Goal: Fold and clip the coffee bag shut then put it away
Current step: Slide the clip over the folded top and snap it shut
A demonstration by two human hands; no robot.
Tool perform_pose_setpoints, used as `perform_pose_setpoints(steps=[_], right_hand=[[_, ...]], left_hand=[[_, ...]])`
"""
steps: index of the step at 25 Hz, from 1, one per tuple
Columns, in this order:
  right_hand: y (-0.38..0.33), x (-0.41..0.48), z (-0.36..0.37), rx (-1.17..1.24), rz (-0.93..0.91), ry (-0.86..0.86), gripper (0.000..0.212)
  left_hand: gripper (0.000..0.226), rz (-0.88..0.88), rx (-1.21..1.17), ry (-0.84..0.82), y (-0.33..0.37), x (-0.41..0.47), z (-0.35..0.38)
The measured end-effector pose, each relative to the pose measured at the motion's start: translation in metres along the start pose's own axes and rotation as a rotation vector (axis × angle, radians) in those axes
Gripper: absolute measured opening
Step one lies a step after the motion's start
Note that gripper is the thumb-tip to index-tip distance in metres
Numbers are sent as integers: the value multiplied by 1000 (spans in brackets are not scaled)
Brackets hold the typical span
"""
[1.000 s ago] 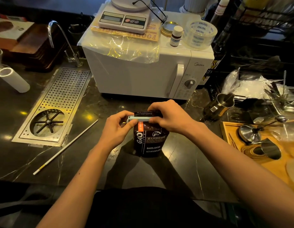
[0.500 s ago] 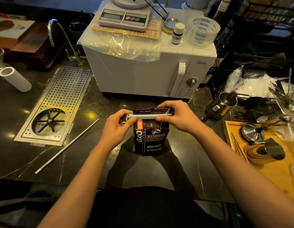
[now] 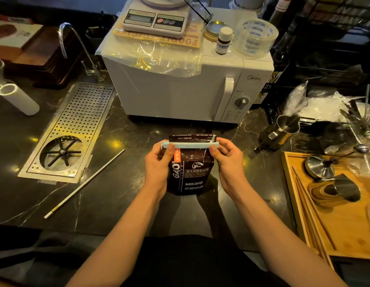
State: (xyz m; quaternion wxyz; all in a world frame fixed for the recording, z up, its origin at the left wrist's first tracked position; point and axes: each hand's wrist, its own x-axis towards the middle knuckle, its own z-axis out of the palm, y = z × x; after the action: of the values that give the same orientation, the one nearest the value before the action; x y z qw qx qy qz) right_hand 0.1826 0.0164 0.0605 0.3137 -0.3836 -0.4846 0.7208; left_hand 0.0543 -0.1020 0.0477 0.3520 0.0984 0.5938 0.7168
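Note:
A dark coffee bag (image 3: 190,172) with white lettering stands upright on the black counter, right in front of me. A long pale blue clip (image 3: 190,144) lies across its folded top, with a strip of the bag sticking out above it. My left hand (image 3: 159,162) pinches the clip's left end, thumb on the front. My right hand (image 3: 227,160) pinches the right end the same way. Both hands also press against the bag's sides.
A white microwave (image 3: 180,90) with a scale and tape roll on top stands just behind the bag. A perforated metal drain tray (image 3: 80,121) and a white stick (image 3: 84,183) lie to the left. A metal pitcher (image 3: 281,131) and wooden tray (image 3: 304,224) are on the right.
My right hand slid from the top middle of the clip out to its right end. The clip now sits flat across the whole folded top. The bag stayed in place.

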Motion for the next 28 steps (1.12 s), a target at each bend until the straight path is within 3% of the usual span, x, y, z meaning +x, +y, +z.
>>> perform_pose_setpoints(steps=[3,7,14,18,23,28], right_hand=[[2,1,9,66,-12,45,20],[5,-1,9,145,-12,39,14],[3,1,7,103,-24,61,15],[-11,2,7,-199,-150,-2,22],[-31,17,23,-638,-373,-69,15],[-32,18,29,-826,-460,-111,9]], left_hand=[[37,-22,-97,-12,3,2,3],[20,-23,-82,-28,5,1,3],[18,-6,-49,-31,8,0,0],[32,147,262,-58,21,6,-5],[17,400,664,-114,44,23,5],[11,448,748,-158,45,28,13]])
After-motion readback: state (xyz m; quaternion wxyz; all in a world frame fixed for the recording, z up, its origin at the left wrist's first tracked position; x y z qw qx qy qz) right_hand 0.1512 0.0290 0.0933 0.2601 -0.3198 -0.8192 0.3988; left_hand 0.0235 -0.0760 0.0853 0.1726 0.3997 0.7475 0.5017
